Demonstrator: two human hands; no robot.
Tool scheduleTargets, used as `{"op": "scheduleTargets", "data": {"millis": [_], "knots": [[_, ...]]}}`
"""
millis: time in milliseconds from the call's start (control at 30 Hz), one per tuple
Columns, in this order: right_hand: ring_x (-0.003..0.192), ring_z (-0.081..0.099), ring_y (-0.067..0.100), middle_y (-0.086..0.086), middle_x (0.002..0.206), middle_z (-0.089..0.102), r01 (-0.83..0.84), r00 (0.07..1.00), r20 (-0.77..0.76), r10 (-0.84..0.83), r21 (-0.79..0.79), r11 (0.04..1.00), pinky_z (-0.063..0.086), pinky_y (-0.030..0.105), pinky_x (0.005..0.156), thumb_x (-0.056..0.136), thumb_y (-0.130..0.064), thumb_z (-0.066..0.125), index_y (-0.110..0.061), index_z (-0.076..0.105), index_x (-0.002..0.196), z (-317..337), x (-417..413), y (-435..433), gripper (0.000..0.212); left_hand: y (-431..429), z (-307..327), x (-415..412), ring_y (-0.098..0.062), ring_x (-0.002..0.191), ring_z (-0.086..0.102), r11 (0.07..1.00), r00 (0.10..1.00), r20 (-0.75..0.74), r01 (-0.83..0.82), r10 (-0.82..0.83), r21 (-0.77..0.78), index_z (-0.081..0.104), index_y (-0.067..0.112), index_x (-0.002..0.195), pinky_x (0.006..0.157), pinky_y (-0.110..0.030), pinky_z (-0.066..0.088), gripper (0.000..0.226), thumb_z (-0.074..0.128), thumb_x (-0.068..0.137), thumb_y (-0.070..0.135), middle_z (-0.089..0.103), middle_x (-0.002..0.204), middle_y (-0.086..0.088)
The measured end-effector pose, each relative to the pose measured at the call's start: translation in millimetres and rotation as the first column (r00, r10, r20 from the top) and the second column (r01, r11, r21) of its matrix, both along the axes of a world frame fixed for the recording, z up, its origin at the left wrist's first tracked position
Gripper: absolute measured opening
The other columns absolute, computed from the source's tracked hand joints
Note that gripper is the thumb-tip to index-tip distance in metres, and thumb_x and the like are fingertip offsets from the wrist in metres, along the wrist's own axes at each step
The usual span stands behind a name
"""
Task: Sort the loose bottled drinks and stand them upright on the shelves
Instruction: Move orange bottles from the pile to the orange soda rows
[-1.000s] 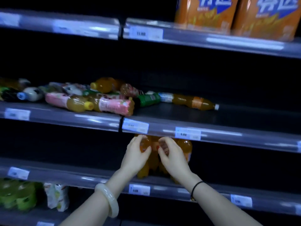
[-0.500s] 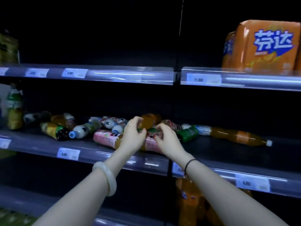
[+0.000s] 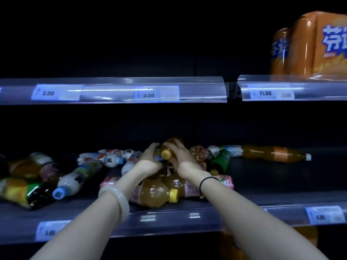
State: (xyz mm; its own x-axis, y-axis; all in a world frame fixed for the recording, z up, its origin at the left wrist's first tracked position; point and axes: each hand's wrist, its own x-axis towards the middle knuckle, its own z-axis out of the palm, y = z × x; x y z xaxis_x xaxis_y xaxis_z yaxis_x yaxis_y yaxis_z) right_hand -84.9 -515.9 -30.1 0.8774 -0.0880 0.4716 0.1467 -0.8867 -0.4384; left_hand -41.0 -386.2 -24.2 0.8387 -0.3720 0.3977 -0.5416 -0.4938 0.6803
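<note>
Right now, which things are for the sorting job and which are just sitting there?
Job: left hand, right hand, the yellow-capped bottle they hold, lying bottles, shelf.
Just there: orange pack, price tags.

The upper shelf [image 3: 197,91] rail is carrying three price tags: the left tag [image 3: 56,92] is reading 3.00, the middle tag [image 3: 156,94] 3.50, the right tag [image 3: 270,93] 11.90. The orange pack [image 3: 304,45] above is showing white Chinese characters outlined in blue, cut off at the picture's edge. The lower shelf [image 3: 169,220] tags are coming out too blurred to read.
</note>
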Motion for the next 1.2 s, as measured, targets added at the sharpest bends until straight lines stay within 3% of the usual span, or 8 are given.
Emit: {"op": "scheduleTargets", "data": {"millis": [133, 267, 467, 533, 633, 767, 1033, 1200], "knots": [[0.131, 0.042, 0.027, 0.004, 0.148, 0.037, 0.023, 0.979, 0.189, -0.069, 0.236, 0.971, 0.036, 0.034, 0.107, 0.090, -0.014, 0.057, -0.032, 0.043, 0.140, 18, -13, -12, 0.056, -36, 7, -1, -0.028, 0.129, 0.044, 0.994, 0.990, 0.118, 0.082, -0.073, -0.075, 0.019, 0.024, 0.148, 0.105, -0.035, 0.040, 0.095, 0.074, 0.073, 0.006, 0.044, 0.142, -0.012], [0.123, 0.050, 0.025, 0.008, 0.132, 0.052, -0.079, 0.981, 0.192, 0.009, 0.359, 0.930, 0.040, 0.037, 0.106, 0.080, -0.008, 0.064, -0.026, 0.051, 0.134, 18, -29, -40, 0.059, -70, 13, -7, -0.034, 0.118, 0.053, 0.990, 0.974, 0.221, 0.072, -0.044, -0.120, 0.043, 0.015, 0.136, 0.095, -0.030, 0.039, 0.068, 0.070, 0.074, 0.008, 0.057, 0.125, -0.018], [0.113, 0.055, 0.026, 0.014, 0.129, 0.057, -0.288, 0.956, 0.251, 0.154, 0.686, 0.668, 0.049, 0.018, 0.074, 0.074, 0.024, 0.039, -0.007, 0.053, 0.131, 28, -54, -89, 0.067, -106, 20, -26, -0.035, 0.116, 0.051, 0.987, 0.954, 0.299, 0.027, 0.022, -0.161, 0.048, 0.013, 0.133, 0.094, -0.031, 0.038, 0.071, 0.077, 0.069, 0.011, 0.052, 0.124, -0.021], [0.108, 0.058, 0.034, 0.020, 0.131, 0.055, -0.304, 0.951, 0.283, 0.127, 0.766, 0.567, 0.052, 0.020, 0.066, 0.076, 0.025, 0.032, 0.001, 0.052, 0.129, 34, -57, -106, 0.062, -118, 28, -38, -0.036, 0.115, 0.051, 0.980, 0.950, 0.309, 0.021, 0.042, -0.197, 0.048, 0.011, 0.133, 0.092, -0.030, 0.037, 0.071, 0.076, 0.068, 0.008, 0.051, 0.124, -0.022], [0.112, 0.059, 0.042, 0.025, 0.130, 0.055, -0.286, 0.950, 0.309, 0.034, 0.825, 0.488, 0.053, 0.038, 0.084, 0.081, 0.021, 0.031, 0.006, 0.051, 0.126, 35, -62, -144, 0.051, -143, 41, -58, -0.036, 0.114, 0.052, 0.977, 0.947, 0.319, 0.039, 0.030, -0.209, 0.049, 0.012, 0.132, 0.092, -0.030, 0.038, 0.069, 0.075, 0.068, 0.007, 0.050, 0.125, -0.021], [0.097, 0.062, 0.028, 0.024, 0.122, 0.060, -0.151, 0.968, 0.237, -0.079, 0.807, 0.570, 0.055, 0.019, 0.066, 0.087, 0.015, 0.032, 0.006, 0.055, 0.121, 18, -64, -200, 0.042, -192, 46, -77, -0.035, 0.115, 0.051, 0.982, 0.944, 0.330, 0.084, -0.024, -0.169, 0.048, 0.018, 0.132, 0.095, -0.033, 0.041, 0.072, 0.076, 0.066, 0.011, 0.047, 0.129, -0.016], [0.091, 0.058, 0.023, 0.011, 0.097, 0.061, 0.259, 0.955, 0.004, -0.295, 0.469, 0.844, 0.047, 0.030, 0.080, 0.086, 0.009, 0.045, 0.002, 0.058, 0.118, -19, -79, -303, 0.035, -288, 10, -84, -0.033, 0.121, 0.045, 0.978, 0.935, 0.290, 0.208, -0.201, 0.010, 0.037, 0.024, 0.138, 0.100, -0.044, 0.042, 0.074, 0.073, 0.074, 0.014, 0.040, 0.133, -0.011], [0.119, 0.052, 0.030, 0.014, 0.127, 0.055, 0.482, 0.869, -0.175, -0.462, 0.092, 0.871, 0.039, 0.041, 0.103, 0.087, -0.004, 0.053, -0.011, 0.042, 0.136, -29, -66, -360, 0.051, -309, 6, -74, -0.030, 0.113, 0.049, 0.975, 0.943, 0.259, 0.220, -0.208, -0.016, 0.041, 0.026, 0.132, 0.095, -0.049, 0.045, 0.069, 0.074, 0.073, 0.011, 0.044, 0.124, -0.010]]}}
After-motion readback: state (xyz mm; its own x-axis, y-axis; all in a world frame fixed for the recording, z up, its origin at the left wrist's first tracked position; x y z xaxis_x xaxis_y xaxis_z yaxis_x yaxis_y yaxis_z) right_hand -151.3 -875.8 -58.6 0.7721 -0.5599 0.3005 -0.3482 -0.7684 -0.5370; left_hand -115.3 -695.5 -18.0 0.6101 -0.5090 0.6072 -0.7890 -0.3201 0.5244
